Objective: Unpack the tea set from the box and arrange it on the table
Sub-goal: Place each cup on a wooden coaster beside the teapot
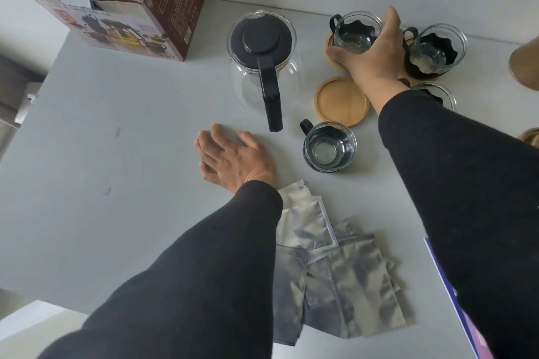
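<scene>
Mostly unpacked: teapot (262, 64), cups out of box (116, 0). Right hand (369, 52) fingers clamped on cup (354, 33) over coaster (331, 46); left hand (233, 160) fingers apart, flat on table (116, 169). One coaster (341, 100) bare, near cup (329, 147) not yet placed.

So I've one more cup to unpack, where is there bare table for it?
The widest bare patch lies between the box, the left hand and the table's left edge. It is crowded right of the teapot, with cups and coasters, and near you, where foil pouches lie.
</scene>
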Motion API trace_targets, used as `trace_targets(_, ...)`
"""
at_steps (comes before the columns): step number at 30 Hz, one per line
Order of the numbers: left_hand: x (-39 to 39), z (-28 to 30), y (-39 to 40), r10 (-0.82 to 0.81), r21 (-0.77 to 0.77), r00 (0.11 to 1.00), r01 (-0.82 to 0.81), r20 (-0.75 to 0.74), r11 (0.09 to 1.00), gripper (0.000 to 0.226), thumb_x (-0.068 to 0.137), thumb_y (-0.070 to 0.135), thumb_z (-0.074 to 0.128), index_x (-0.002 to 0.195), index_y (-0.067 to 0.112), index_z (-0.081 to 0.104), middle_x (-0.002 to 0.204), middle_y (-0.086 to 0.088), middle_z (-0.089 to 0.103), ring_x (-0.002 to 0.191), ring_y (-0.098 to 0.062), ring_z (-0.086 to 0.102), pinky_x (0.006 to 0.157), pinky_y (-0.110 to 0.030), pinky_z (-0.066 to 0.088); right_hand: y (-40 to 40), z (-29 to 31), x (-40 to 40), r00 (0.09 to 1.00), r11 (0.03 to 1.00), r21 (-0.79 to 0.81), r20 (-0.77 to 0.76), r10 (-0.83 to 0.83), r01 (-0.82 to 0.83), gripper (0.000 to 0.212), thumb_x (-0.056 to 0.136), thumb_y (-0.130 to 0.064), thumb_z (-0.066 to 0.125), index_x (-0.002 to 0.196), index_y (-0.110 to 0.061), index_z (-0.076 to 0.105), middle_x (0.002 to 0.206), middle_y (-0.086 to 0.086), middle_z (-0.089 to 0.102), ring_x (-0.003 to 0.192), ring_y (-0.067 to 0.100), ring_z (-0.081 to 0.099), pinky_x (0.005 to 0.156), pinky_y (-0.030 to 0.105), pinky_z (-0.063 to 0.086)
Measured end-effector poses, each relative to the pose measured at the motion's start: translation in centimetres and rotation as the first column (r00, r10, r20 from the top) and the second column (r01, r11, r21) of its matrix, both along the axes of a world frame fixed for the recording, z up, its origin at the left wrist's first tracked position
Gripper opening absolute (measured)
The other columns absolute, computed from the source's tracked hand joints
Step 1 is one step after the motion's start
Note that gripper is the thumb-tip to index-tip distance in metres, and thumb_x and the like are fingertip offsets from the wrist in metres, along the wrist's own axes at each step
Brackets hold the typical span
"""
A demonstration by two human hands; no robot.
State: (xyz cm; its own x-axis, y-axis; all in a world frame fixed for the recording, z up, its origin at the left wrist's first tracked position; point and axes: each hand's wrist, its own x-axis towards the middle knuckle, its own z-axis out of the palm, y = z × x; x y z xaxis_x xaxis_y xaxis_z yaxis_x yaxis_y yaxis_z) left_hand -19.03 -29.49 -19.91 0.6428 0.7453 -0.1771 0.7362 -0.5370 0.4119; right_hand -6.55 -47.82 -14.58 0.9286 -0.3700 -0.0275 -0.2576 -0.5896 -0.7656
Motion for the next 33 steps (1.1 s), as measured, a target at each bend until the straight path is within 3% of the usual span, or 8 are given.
trace_targets(3, 0.0, 0.0, 0.1, -0.002, 0.002, 1.0, 0.002, 0.004, 1.0, 0.052, 0.096, 0.041, 0.03, 0.145, 0.026, 0.024, 0.156, 0.004, 0.014, 0.147, -0.013, 0.004, 0.116, -0.037, 0.006, 0.4, 0.5, -1.9, 0.99, 0.999, -0.01, 0.139, -0.037, 0.038, 0.095, 0.077, -0.044, 0.071, 0.147, -0.008, 0.019, 0.146, 0.012, 0.028, 0.137, 0.02, 0.028, 0.108, 0.019, 0.024)
trace_targets(7, -0.1, 0.1, 0.2, -0.014, -0.012, 1.0, 0.014, 0.005, 1.0, 0.052, 0.096, 0.04, 0.029, 0.146, 0.025, 0.024, 0.157, 0.002, 0.013, 0.147, -0.014, 0.004, 0.116, -0.038, 0.005, 1.7, 0.7, -5.9, 0.958, 0.999, -0.032, 0.288, -0.016, 0.026, 0.076, 0.082, -0.037, 0.067, 0.14, -0.001, 0.034, 0.137, 0.016, 0.04, 0.13, 0.023, 0.038, 0.091, -0.009, 0.012)
trace_targets(9, -0.2, 0.1, 0.3, -0.025, -0.015, 1.0, 0.025, 0.007, 1.0, 0.052, 0.096, 0.04, 0.029, 0.146, 0.024, 0.024, 0.157, 0.001, 0.013, 0.147, -0.015, 0.004, 0.116, -0.038, 0.006, 2.6, 0.7, -8.3, 0.95, 0.998, -0.052, 0.31, 0.036, -0.021, 0.073, 0.081, -0.036, 0.068, 0.138, -0.001, 0.038, 0.132, 0.017, 0.044, 0.124, 0.022, 0.044, 0.093, -0.005, 0.019)
trace_targets(14, -0.3, 0.0, 0.4, -0.045, -0.021, 0.999, 0.045, 0.018, 0.999, 0.053, 0.097, 0.039, 0.027, 0.147, 0.022, 0.024, 0.157, 0.0, 0.014, 0.147, -0.016, 0.005, 0.116, -0.04, 0.007, 4.2, -0.4, -13.3, 0.954, 0.979, -0.159, 0.249, 0.165, -0.128, 0.083, 0.074, -0.043, 0.073, 0.137, 0.0, 0.04, 0.129, 0.016, 0.047, 0.122, 0.026, 0.046, 0.101, 0.023, 0.036)
trace_targets(16, -0.4, 0.0, 0.5, -0.05, -0.021, 0.998, 0.051, 0.025, 0.998, 0.053, 0.097, 0.038, 0.026, 0.147, 0.022, 0.024, 0.157, -0.001, 0.014, 0.147, -0.017, 0.005, 0.116, -0.04, 0.008, 4.7, -0.9, -14.6, 0.962, 0.973, -0.169, 0.198, 0.187, -0.155, 0.089, 0.071, -0.045, 0.076, 0.138, -0.002, 0.038, 0.132, 0.015, 0.046, 0.124, 0.027, 0.045, 0.102, 0.028, 0.038)
trace_targets(19, -0.5, 0.0, 0.5, -0.059, -0.026, 0.998, 0.06, 0.032, 0.998, 0.053, 0.098, 0.038, 0.026, 0.148, 0.021, 0.024, 0.157, -0.001, 0.014, 0.147, -0.017, 0.005, 0.116, -0.04, 0.009, 5.2, -1.3, -15.7, 0.976, 0.978, -0.124, 0.122, 0.183, -0.168, 0.096, 0.068, -0.044, 0.08, 0.141, -0.006, 0.032, 0.134, 0.012, 0.043, 0.125, 0.023, 0.043, 0.099, 0.022, 0.035)
trace_targets(24, -0.6, 0.1, 0.6, -0.073, -0.026, 0.996, 0.074, 0.045, 0.997, 0.053, 0.098, 0.038, 0.026, 0.148, 0.02, 0.023, 0.157, -0.002, 0.014, 0.147, -0.018, 0.005, 0.115, -0.041, 0.008, 5.1, -2.1, -16.4, 0.982, 0.975, -0.169, 0.092, 0.164, -0.147, 0.089, 0.067, -0.039, 0.082, 0.136, -0.002, 0.04, 0.128, 0.014, 0.048, 0.119, 0.025, 0.047, 0.096, 0.027, 0.042)
trace_targets(33, -0.7, 0.3, 0.4, -0.067, -0.039, 0.997, 0.069, 0.046, 0.997, 0.052, 0.098, 0.037, 0.027, 0.147, 0.02, 0.023, 0.157, -0.002, 0.013, 0.147, -0.018, 0.004, 0.115, -0.041, 0.007, 2.5, -0.5, -13.0, 0.985, 0.979, -0.199, 0.154, 0.081, -0.049, 0.085, 0.069, -0.039, 0.081, 0.135, -0.002, 0.041, 0.128, 0.015, 0.048, 0.116, 0.022, 0.047, 0.087, 0.007, 0.028)
